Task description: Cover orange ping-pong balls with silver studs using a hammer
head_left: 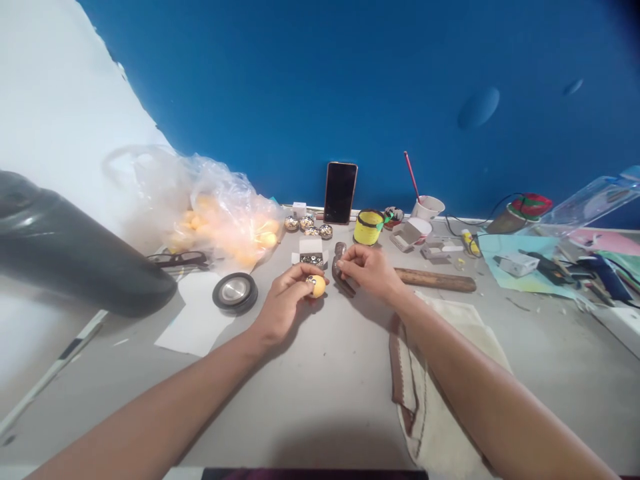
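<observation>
My left hand (290, 293) is closed around a small yellow-orange ball (319, 287) that has a few shiny metal pieces on its near-left side. To its right, my right hand (373, 270) is pinched, thumb against fingertips, over the head of a hammer (341, 283); anything between those fingers is too small to make out. The hammer's wooden handle reaches out to the right behind my wrist. Just beyond my left hand stands an open white box (311, 248) of shiny metal pieces. Several balls covered in shiny metal (291, 224) sit behind it.
A clear plastic bag of yellow balls (225, 213) lies at left, near glasses (183, 259) and a round black-rimmed object (234, 291). A phone (341, 193) leans on the blue wall. A yellow container (369, 228) and white cup (429, 207) stand behind; a cloth (460, 327) lies under my right forearm.
</observation>
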The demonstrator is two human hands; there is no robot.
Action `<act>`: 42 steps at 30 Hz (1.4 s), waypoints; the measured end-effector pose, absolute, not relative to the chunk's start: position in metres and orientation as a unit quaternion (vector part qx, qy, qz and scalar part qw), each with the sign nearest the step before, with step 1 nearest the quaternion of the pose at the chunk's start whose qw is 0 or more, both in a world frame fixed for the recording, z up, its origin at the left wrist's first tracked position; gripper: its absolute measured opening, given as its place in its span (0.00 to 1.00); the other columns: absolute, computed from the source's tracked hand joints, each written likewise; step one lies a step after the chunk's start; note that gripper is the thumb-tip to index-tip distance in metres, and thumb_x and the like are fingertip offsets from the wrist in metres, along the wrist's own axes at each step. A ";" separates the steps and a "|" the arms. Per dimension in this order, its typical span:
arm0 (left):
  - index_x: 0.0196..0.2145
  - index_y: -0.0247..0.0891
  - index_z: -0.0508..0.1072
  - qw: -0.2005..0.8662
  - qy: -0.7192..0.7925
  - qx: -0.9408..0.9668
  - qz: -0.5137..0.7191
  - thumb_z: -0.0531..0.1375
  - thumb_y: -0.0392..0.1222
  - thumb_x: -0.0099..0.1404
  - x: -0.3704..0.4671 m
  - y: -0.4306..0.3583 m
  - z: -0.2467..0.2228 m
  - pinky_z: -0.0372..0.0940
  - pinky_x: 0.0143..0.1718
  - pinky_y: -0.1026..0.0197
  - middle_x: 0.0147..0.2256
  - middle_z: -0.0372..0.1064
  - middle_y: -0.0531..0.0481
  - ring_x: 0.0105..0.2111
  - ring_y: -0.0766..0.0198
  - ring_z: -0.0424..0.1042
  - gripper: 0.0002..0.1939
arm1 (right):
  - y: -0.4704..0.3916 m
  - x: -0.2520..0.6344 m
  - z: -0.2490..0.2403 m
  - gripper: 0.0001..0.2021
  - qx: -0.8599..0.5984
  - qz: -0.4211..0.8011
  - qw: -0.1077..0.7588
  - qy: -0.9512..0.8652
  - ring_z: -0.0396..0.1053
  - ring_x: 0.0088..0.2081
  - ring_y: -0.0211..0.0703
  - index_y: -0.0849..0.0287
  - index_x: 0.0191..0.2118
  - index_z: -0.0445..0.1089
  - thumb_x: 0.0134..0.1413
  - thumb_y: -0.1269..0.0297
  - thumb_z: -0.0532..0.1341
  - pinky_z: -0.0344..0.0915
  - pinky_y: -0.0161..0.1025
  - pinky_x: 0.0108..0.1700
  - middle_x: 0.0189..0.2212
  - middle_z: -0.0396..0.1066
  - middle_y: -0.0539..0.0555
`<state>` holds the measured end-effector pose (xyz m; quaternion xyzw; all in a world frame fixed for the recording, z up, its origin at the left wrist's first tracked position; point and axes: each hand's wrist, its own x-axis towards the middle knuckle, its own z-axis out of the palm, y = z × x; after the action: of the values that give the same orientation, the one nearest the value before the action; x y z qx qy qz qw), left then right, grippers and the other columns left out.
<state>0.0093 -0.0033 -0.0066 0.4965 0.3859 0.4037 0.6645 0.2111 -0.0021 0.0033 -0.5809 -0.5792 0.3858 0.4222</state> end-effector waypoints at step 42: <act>0.38 0.38 0.74 0.471 0.512 0.624 0.355 0.68 0.42 0.50 0.007 0.002 -0.005 0.60 0.29 0.62 0.25 0.67 0.57 0.25 0.66 0.64 0.17 | -0.030 0.204 0.027 0.18 -0.597 -0.197 0.339 -0.699 0.73 0.27 0.44 0.58 0.32 0.79 0.59 0.47 0.63 0.59 0.37 0.31 0.24 0.78 0.54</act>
<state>0.0073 0.0024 -0.0048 0.6236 0.5123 0.3555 0.4715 0.2043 -0.0302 0.0274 -0.5974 -0.6995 -0.1970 0.3392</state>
